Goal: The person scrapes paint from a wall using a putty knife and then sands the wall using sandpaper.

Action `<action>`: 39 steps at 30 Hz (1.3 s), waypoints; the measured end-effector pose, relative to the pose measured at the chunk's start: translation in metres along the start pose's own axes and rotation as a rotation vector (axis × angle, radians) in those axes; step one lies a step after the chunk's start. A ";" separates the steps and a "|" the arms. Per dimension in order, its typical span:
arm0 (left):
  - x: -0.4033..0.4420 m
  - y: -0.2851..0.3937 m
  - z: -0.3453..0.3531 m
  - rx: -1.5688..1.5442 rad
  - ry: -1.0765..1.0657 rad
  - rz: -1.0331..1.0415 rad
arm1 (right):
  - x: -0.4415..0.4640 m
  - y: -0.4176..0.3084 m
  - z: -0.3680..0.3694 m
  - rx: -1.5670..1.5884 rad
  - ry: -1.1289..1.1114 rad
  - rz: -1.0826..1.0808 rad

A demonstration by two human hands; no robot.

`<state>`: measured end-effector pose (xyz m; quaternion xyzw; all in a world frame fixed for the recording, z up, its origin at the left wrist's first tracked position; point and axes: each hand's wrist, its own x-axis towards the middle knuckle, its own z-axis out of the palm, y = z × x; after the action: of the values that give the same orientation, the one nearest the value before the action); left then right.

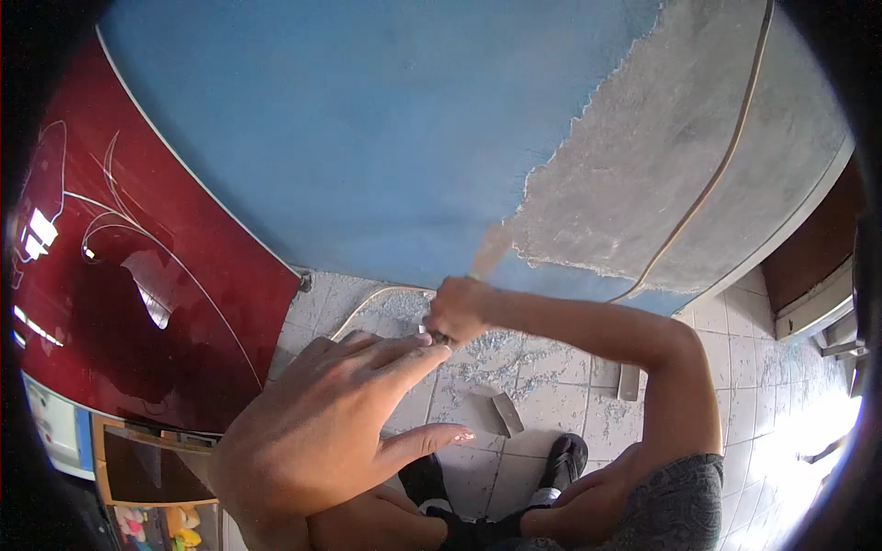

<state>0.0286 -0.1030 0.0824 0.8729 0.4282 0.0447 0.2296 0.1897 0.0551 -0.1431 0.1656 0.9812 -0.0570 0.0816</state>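
Note:
My right hand (pixel 459 308) is wrapped round the handle of a scraper (pixel 491 250). Its blurred, flat blade points up at the wall, by the ragged edge where blue paint (pixel 395 138) meets bare grey plaster (pixel 634 165). I cannot tell whether the blade touches the wall. Large in front of the camera is my left hand (pixel 331 432), its fingers stretched out and its thumb apart. The fingertips lie close to the handle's lower end; whether they touch it is hidden from this angle.
Blue paint flakes (pixel 501 358) litter the tiled floor (pixel 459 404). Two bent strips (pixel 505 415) lie near my feet. A beige cable (pixel 726 174) runs down the wall. At left stands a glossy red panel (pixel 138 275) above a wooden shelf (pixel 152 468).

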 end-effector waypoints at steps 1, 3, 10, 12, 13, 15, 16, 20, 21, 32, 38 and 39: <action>-0.001 0.001 0.000 -0.006 -0.006 0.003 | 0.000 -0.015 0.002 0.038 -0.028 -0.016; 0.001 0.001 -0.002 -0.015 -0.027 0.022 | -0.002 -0.031 0.005 0.099 -0.081 -0.033; 0.001 -0.001 -0.002 -0.013 -0.036 0.052 | 0.009 -0.019 0.042 0.131 -0.096 -0.054; 0.003 0.001 -0.004 -0.021 -0.048 0.052 | 0.008 -0.034 0.047 0.121 -0.072 -0.070; 0.004 0.003 -0.004 -0.024 -0.066 0.033 | 0.009 -0.033 0.048 0.134 -0.105 -0.062; 0.003 0.002 -0.003 -0.015 -0.064 0.011 | 0.011 -0.020 0.044 0.097 -0.160 -0.018; 0.000 0.001 0.000 -0.005 -0.044 0.008 | 0.010 -0.003 0.031 0.046 -0.182 0.017; -0.001 0.004 -0.006 -0.024 -0.062 0.008 | 0.015 -0.019 0.068 0.085 0.011 -0.052; 0.000 0.003 -0.006 -0.016 -0.053 0.009 | 0.015 -0.021 0.071 0.077 0.005 -0.052; -0.001 0.003 -0.005 0.027 -0.020 0.005 | 0.010 -0.008 0.030 0.092 -0.222 0.110; -0.005 0.008 -0.009 -0.028 -0.074 -0.020 | 0.000 -0.017 0.024 0.021 -0.065 0.088; -0.004 0.008 -0.008 -0.017 -0.049 -0.005 | 0.000 -0.019 0.033 0.002 -0.041 0.073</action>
<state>0.0302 -0.1075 0.0932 0.8707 0.4244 0.0264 0.2473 0.1879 0.0323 -0.1741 0.2002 0.9725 -0.0583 0.1037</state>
